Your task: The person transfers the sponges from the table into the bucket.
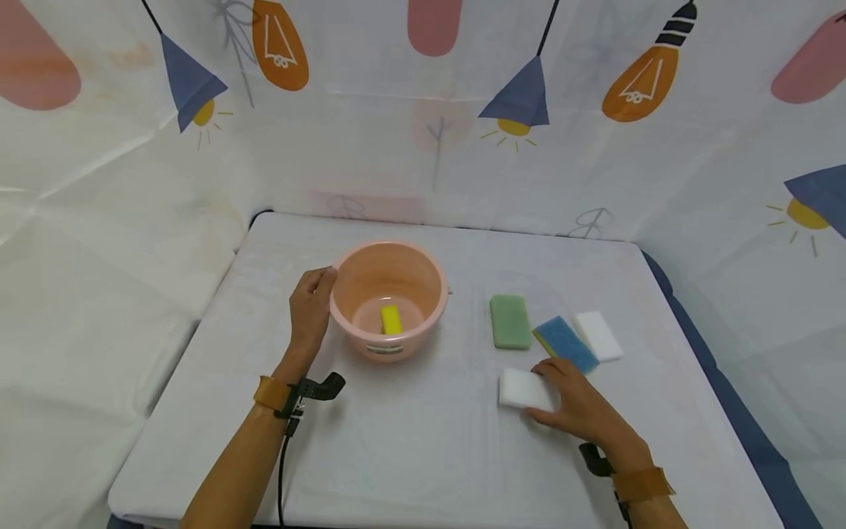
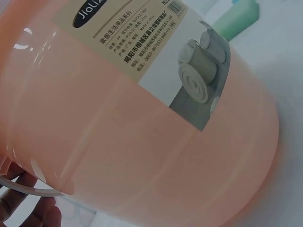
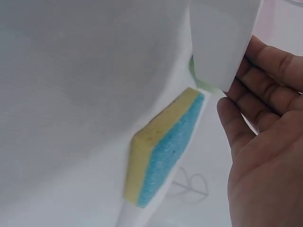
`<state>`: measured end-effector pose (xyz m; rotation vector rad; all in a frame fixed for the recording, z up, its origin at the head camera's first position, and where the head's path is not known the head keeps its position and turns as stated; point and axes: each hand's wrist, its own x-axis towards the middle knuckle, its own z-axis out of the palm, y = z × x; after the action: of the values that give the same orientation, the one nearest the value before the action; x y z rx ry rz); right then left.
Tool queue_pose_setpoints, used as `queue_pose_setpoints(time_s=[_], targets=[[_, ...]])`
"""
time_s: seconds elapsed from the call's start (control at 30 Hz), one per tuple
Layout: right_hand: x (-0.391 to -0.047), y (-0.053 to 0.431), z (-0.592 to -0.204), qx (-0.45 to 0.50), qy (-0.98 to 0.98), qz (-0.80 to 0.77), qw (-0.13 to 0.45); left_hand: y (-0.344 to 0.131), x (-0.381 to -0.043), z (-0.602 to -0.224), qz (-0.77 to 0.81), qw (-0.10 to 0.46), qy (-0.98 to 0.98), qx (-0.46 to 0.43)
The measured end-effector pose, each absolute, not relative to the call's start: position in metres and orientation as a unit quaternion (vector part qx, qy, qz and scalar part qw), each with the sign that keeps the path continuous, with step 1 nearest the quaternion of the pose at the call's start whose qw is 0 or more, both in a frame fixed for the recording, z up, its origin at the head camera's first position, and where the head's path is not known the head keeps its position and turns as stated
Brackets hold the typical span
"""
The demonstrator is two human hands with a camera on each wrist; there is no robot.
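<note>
My left hand [image 1: 311,307] grips the rim of a pink plastic basin [image 1: 423,290] on its left side. In the left wrist view the fingers [image 2: 47,215] curl at a thin ring-like handle, and a printed label [image 2: 156,61] covers part of the basin wall. A small yellow block [image 1: 391,320] lies inside the basin. My right hand [image 1: 571,400] holds a white sponge [image 1: 525,389] by its right end, between thumb and fingers. Just behind that hand lies a blue-and-yellow sponge [image 1: 567,344], seen edge-on [image 3: 165,146] in the right wrist view.
A green sponge [image 1: 510,322] lies between the basin and the blue sponge. Another white sponge [image 1: 598,336] rests at the right, touching or close to the blue one. The table's white cloth [image 1: 410,455] runs back to a printed curtain [image 1: 370,139].
</note>
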<state>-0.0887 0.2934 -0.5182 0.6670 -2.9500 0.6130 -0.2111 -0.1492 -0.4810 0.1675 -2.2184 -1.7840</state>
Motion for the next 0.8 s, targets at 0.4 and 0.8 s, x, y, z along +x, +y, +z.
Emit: queue_pose_setpoints(time_s=[0.4, 0.8], targets=[[-0.105, 0.287, -0.495, 0.189, -0.959, 0.209, 0.014, -0.149, -0.211, -0.480, -0.618, 0.143, -0.771, 0.058], [-0.116, 0.286, -0.479, 0.196, -0.956, 0.216, 0.017, -0.149, -0.209, -0.478, -0.616, 0.137, -0.773, 0.066]])
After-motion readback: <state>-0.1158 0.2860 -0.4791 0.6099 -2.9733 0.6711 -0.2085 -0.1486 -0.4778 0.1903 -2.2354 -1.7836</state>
